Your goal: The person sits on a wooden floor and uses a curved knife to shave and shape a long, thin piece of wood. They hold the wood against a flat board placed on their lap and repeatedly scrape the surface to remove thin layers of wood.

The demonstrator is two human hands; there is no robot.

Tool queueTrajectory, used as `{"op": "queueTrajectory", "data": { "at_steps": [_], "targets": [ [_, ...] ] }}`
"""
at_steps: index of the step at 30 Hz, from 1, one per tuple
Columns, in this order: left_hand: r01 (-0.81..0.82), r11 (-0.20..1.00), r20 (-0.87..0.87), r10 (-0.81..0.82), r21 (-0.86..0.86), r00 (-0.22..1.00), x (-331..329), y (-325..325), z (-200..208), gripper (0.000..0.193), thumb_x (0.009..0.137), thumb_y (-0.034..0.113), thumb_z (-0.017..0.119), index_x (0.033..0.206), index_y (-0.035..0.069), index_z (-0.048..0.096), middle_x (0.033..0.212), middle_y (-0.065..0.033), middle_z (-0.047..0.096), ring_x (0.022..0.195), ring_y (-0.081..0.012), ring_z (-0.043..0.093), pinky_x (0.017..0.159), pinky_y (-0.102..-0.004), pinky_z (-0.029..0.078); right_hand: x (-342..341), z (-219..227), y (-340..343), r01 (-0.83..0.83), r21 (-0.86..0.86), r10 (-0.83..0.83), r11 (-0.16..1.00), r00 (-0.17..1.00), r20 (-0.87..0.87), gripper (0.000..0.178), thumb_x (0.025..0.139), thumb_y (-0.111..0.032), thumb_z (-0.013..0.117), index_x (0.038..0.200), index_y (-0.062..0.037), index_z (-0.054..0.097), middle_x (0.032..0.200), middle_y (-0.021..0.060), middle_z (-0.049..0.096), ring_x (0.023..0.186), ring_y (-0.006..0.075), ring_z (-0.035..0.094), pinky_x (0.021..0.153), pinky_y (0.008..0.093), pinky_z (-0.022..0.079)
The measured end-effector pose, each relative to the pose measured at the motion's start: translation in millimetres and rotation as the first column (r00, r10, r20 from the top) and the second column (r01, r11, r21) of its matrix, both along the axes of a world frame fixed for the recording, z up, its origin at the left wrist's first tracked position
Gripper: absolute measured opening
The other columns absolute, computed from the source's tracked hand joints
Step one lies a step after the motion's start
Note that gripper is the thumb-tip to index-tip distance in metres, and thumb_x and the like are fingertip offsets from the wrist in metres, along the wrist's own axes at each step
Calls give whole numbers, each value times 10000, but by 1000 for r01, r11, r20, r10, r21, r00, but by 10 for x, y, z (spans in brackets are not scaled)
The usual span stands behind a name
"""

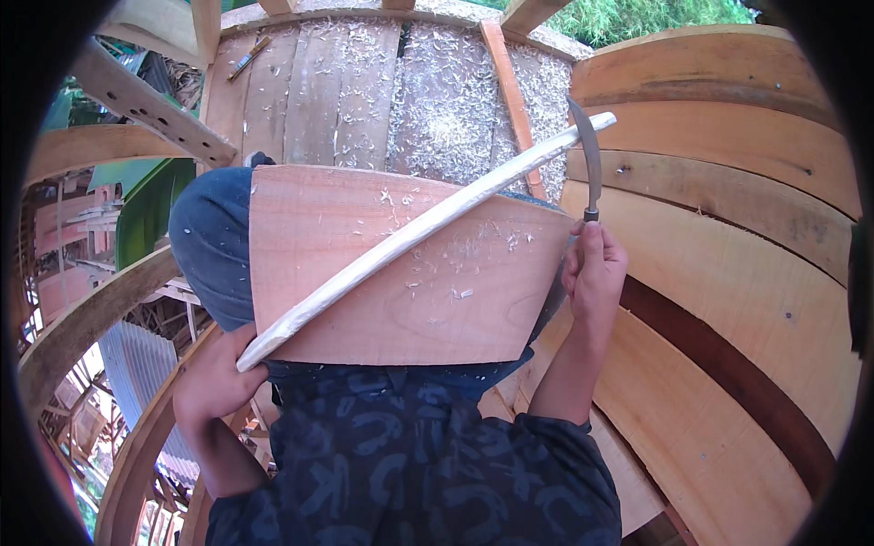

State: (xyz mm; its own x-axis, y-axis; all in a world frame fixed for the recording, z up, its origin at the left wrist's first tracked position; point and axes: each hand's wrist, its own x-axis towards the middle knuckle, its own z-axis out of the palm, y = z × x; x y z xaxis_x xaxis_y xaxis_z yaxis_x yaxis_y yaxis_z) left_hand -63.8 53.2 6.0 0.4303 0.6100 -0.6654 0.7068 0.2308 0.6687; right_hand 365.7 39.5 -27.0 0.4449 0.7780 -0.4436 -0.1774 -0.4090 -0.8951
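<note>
Right hand (596, 264), right of centre: grip closed on the handle of a curved knife (594, 173), blade pointing up-frame and crossing the pale stick (410, 232) near its upper-right end; contact unclear. Left hand (217, 378), lower left, grips the opposite end. Stick's long axis runs diagonally, lower left to upper right, over the lap board (410, 309), right hand nearer the crossing.

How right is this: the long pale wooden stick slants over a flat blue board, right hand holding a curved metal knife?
Only blue is wrong: the head view shows a flat, pinkish wooden board. The long pale wooden stick slants over it; the right hand holds the curved metal knife.
</note>
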Motion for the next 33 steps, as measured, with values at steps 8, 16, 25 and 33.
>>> {"op": "queueTrajectory", "data": {
  "at_steps": [8,16,25,33],
  "targets": [
    [-71,964,-162,30,-256,986,152,149,206,475,695,43,538,1164,-16,583,862,-175,617,797,-274,589,730,-341,456,37,-38,-55,-166,-35,167,985,985,38,242,950,-211,635,847,8,637,554,-51,478,453,17,397,416,194,282],
    [-20,990,-64,11,-141,998,61,73,83,435,698,28,497,1121,-30,582,648,-54,552,534,-114,504,496,-293,417,124,-82,-35,131,0,-130,991,987,97,301,980,-305,576,861,-30,606,517,-47,416,372,28,323,336,203,223],
    [-59,973,-142,27,-222,989,110,110,158,446,692,40,505,1127,-28,578,667,-84,570,575,-144,556,539,-311,450,-4,-42,-120,-159,-40,161,986,986,42,253,951,-227,635,859,9,651,550,-46,488,450,18,403,412,198,289],
    [-46,987,-132,25,-157,991,84,95,144,461,670,56,541,1121,-28,582,729,-160,598,651,-218,571,656,-351,477,154,-3,-166,46,-49,-44,998,998,45,260,956,-238,624,827,-13,645,565,-29,504,422,25,403,385,194,278]
  ]
}}
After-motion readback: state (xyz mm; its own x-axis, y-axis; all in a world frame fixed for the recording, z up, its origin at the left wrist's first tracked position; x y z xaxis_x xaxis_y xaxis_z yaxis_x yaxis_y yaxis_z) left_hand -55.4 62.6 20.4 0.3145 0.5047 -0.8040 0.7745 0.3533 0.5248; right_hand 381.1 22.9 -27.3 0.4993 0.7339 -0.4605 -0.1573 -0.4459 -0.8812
